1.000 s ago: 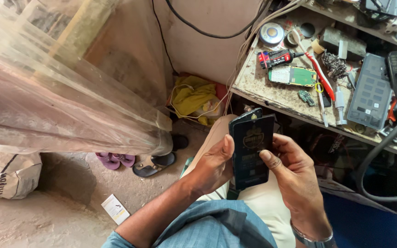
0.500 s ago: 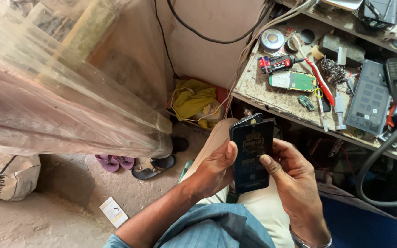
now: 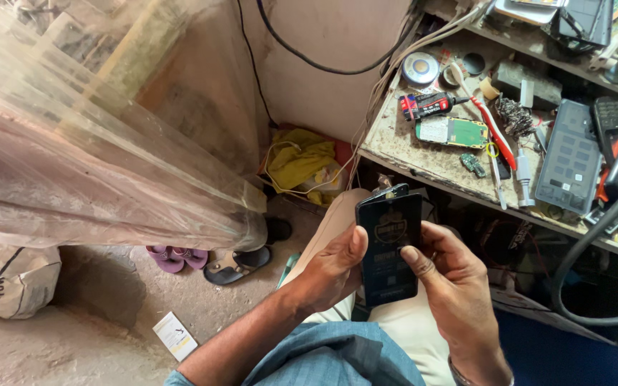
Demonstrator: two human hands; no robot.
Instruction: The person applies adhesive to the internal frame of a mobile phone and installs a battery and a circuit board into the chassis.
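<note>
Left hand (image 3: 334, 268) and right hand (image 3: 448, 275) both closed around a dark flat packet (image 3: 388, 246), thumbs on its face; cluttered workbench (image 3: 423, 154) just beyond the fingers.

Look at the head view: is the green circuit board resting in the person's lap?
No. The green circuit board lies on the workbench, while both the left hand and right hand hold a dark phone over the lap.

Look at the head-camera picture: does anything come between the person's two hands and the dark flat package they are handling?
Nothing visible does. The left hand and the right hand both touch the dark flat package directly, thumbs on its front, above the lap.
</note>
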